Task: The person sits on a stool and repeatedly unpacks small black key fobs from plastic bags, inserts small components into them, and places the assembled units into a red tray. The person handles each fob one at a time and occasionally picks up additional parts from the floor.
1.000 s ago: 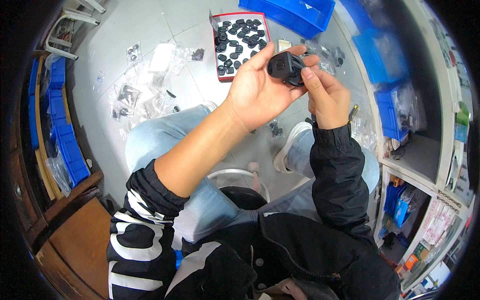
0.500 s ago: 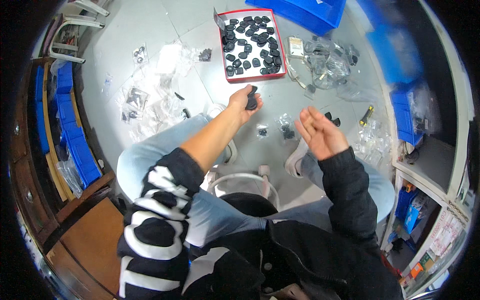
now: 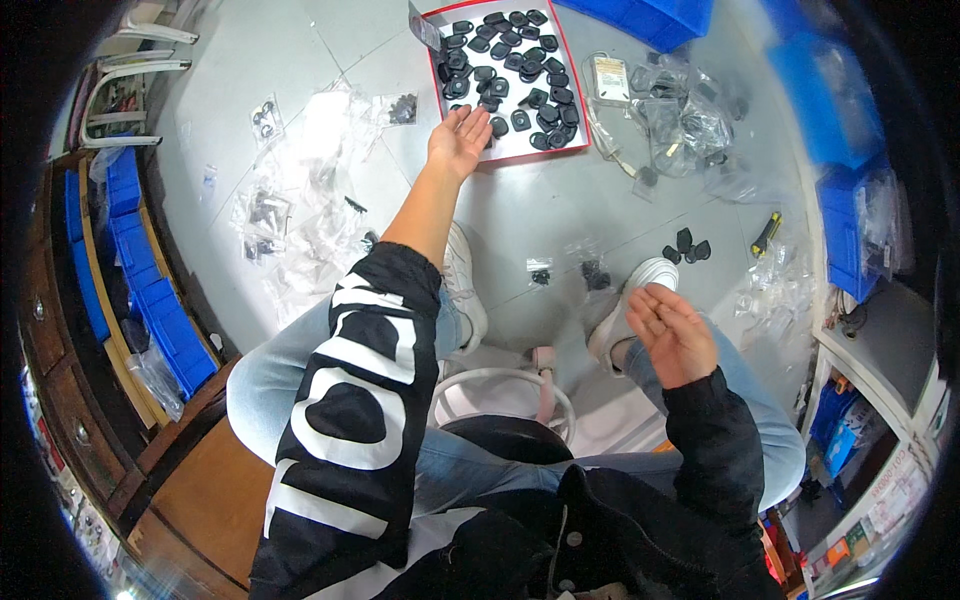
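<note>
My left hand (image 3: 459, 146) reaches over the near left edge of a shallow red-rimmed box (image 3: 541, 153). Its fingers are stretched out and nothing shows in its palm. Many black key fob shells (image 3: 520, 120) lie loose on the box's white bottom, a few right by my fingertips. Above my right knee my right hand (image 3: 673, 333) hangs with palm up and fingers loosely bent, holding nothing. A small group of black key fob shells (image 3: 684, 240) lies on the floor beyond it.
Small bags of black parts (image 3: 540, 271) lie between my feet. Clear plastic bags (image 3: 310, 210) spread at left, more bags (image 3: 690, 125) at right with cables. A yellow-black cutter (image 3: 766, 233) lies at right. A blue bin (image 3: 650, 18) stands behind the box. Drawers and shelves flank me.
My left hand has moved forward to the box and let go of the black key fob shell it held. My right hand has drawn back slightly. The whole view has shifted a little.
</note>
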The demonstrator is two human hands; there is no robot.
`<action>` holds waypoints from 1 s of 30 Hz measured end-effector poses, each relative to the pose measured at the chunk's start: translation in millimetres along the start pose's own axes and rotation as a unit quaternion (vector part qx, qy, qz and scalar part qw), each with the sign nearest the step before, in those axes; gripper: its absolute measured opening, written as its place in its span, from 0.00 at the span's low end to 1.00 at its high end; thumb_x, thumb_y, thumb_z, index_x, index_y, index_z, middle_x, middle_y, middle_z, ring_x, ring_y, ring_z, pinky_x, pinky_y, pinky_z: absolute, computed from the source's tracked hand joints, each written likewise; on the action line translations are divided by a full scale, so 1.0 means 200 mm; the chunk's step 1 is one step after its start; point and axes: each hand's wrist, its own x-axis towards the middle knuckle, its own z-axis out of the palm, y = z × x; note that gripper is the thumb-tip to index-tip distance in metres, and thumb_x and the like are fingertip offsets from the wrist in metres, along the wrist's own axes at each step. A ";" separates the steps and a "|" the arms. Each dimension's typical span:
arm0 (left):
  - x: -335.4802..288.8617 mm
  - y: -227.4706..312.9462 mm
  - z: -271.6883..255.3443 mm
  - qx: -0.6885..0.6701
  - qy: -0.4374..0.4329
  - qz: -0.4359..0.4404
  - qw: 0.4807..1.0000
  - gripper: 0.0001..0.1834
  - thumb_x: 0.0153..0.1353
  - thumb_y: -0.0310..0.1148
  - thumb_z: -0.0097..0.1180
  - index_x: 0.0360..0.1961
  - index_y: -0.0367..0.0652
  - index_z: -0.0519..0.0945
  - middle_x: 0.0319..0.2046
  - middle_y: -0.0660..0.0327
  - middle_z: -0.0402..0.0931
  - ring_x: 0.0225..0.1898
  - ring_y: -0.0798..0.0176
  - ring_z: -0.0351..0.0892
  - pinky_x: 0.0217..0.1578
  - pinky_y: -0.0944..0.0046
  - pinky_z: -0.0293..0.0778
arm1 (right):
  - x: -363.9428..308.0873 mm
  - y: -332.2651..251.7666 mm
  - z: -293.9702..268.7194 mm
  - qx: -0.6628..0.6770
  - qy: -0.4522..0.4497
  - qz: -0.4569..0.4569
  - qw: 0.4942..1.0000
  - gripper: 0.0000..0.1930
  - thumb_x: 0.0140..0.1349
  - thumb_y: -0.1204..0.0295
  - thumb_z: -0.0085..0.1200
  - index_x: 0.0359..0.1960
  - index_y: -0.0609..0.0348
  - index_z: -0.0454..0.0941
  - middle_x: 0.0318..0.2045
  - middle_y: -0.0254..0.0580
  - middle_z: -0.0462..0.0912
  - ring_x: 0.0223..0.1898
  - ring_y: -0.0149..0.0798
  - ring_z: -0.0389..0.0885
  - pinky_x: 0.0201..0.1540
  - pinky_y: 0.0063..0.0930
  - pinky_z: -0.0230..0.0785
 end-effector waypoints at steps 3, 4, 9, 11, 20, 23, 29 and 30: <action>-0.09 0.01 -0.06 -0.001 0.000 0.024 1.000 0.19 0.63 0.35 0.30 0.53 0.36 0.59 0.50 0.50 0.64 0.50 0.55 0.67 0.50 0.58 0.66 | 0.06 0.09 0.01 -0.006 0.017 0.036 0.999 0.16 0.57 0.78 0.38 0.47 0.69 0.64 0.48 0.54 0.68 0.51 0.45 0.68 0.52 0.35 0.62; -0.13 -0.01 -0.08 -0.017 0.014 0.030 0.999 0.19 0.63 0.34 0.30 0.52 0.36 0.59 0.49 0.50 0.65 0.50 0.55 0.67 0.49 0.58 0.67 | 0.09 0.13 0.02 -0.004 0.011 0.037 0.999 0.16 0.57 0.79 0.37 0.48 0.69 0.63 0.48 0.53 0.68 0.50 0.45 0.68 0.53 0.35 0.61; -0.49 -0.37 -0.09 0.003 0.016 -0.082 0.997 0.18 0.63 0.37 0.29 0.47 0.39 0.66 0.42 0.54 0.73 0.42 0.59 0.74 0.42 0.59 0.72 | 0.24 0.29 0.09 -0.077 0.004 -0.034 0.996 0.15 0.57 0.80 0.36 0.47 0.69 0.64 0.46 0.50 0.70 0.49 0.43 0.69 0.51 0.32 0.63; -0.66 -0.55 -0.06 -0.019 -0.058 -0.174 0.983 0.21 0.63 0.43 0.31 0.47 0.40 0.66 0.46 0.52 0.70 0.46 0.58 0.71 0.43 0.59 0.70 | 0.28 0.34 0.14 -0.125 0.015 -0.065 0.990 0.15 0.57 0.80 0.36 0.46 0.69 0.66 0.45 0.48 0.70 0.45 0.40 0.72 0.47 0.29 0.66; -0.70 -0.68 -0.28 -0.012 0.041 -0.163 0.986 0.17 0.59 0.44 0.43 0.29 0.38 0.71 0.25 0.61 0.70 0.26 0.64 0.71 0.34 0.64 0.72 | 0.41 0.54 -0.16 -0.242 0.143 -0.210 0.936 0.10 0.58 0.78 0.40 0.40 0.64 0.71 0.37 0.40 0.75 0.26 0.29 0.75 0.28 0.21 0.69; -0.69 -0.67 -0.40 0.157 0.125 -0.110 0.974 0.16 0.60 0.41 0.43 0.26 0.38 0.72 0.20 0.64 0.67 0.22 0.67 0.68 0.30 0.66 0.71 | 0.55 0.57 -0.40 -0.432 0.252 -0.188 0.845 0.17 0.49 0.72 0.53 0.42 0.63 0.70 0.37 0.47 0.75 0.36 0.38 0.75 0.40 0.29 0.68; -0.71 -0.70 -0.44 0.246 0.134 -0.086 0.956 0.15 0.59 0.38 0.46 0.27 0.37 0.76 0.16 0.68 0.65 0.19 0.72 0.65 0.25 0.70 0.70 | 0.75 0.75 -0.49 -0.611 0.259 -0.175 0.727 0.40 0.38 0.67 0.63 0.55 0.62 0.55 0.52 0.55 0.60 0.54 0.48 0.58 0.55 0.37 0.53; -0.71 -0.70 -0.43 0.260 0.125 -0.082 0.954 0.15 0.59 0.38 0.46 0.28 0.37 0.77 0.16 0.68 0.65 0.18 0.73 0.64 0.25 0.71 0.70 | 0.76 0.76 -0.48 -0.636 0.286 -0.141 0.703 0.40 0.37 0.67 0.63 0.55 0.61 0.56 0.51 0.55 0.61 0.53 0.48 0.59 0.54 0.37 0.54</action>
